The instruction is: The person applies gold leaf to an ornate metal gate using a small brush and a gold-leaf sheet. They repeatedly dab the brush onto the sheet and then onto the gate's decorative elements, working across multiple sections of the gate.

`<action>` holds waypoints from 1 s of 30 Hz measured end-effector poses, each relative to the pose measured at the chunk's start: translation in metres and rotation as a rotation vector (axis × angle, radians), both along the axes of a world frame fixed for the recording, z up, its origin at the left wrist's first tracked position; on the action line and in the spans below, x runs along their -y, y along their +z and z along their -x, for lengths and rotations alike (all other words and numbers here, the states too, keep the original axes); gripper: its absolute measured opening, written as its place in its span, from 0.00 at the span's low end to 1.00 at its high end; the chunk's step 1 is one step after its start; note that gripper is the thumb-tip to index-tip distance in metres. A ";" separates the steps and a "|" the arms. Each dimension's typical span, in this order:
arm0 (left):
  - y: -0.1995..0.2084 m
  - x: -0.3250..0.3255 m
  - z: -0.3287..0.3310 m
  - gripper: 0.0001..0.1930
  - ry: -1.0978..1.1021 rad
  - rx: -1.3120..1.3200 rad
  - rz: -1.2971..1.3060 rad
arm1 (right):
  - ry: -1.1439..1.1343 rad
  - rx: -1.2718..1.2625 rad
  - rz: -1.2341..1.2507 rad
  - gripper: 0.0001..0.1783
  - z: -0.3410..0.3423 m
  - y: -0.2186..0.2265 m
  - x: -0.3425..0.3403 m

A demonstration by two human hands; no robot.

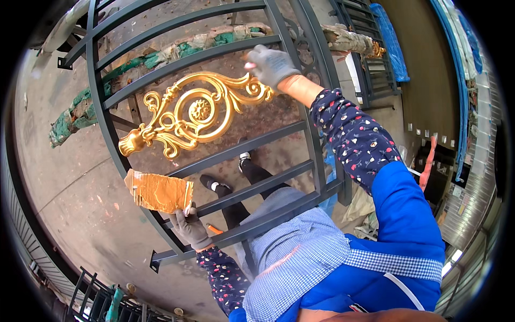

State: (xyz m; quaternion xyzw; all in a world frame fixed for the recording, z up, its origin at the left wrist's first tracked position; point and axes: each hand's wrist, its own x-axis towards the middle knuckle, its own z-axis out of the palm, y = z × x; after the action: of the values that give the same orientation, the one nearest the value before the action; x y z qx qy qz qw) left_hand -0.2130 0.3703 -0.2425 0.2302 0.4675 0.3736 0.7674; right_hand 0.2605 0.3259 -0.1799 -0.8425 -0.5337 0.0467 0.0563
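My left hand [190,228], in a grey work glove, grips the edge of a torn cardboard piece [161,192] smeared with gold paint. The cardboard is over the left side rail of a dark metal railing panel [212,161]. Set between the panel's bars is a gold scroll ornament [201,110] with a round flower at its centre. My right hand [272,65], gloved too, is at the ornament's upper right end, close to a crossbar. Its fingers are curled together and slightly blurred; a small pinkish spot shows at their tips. What they hold, if anything, cannot be made out.
Beneath the panel runs a support beam [80,112] wrapped in green and pale material. More dark railings [370,59] stand at the upper right, beside blue plastic wrap [391,43]. Other railings [102,300] are at the lower left. My feet stand on the stained concrete floor [75,198].
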 end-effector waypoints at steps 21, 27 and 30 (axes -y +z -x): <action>-0.005 0.002 0.003 0.23 0.027 0.036 -0.107 | 0.094 -0.087 0.030 0.12 0.051 -0.040 -0.090; -0.001 0.006 -0.003 0.21 0.044 -0.049 -0.096 | 0.015 -0.094 0.156 0.11 0.053 -0.015 -0.036; -0.005 0.005 -0.001 0.21 0.020 0.005 -0.100 | 0.025 -0.069 0.023 0.11 0.052 -0.021 -0.043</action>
State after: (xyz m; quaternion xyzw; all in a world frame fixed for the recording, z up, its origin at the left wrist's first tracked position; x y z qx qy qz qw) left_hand -0.2124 0.3653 -0.2471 0.2626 0.4484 0.4046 0.7525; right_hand 0.2081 0.3693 -0.2005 -0.8342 -0.5414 0.0828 0.0645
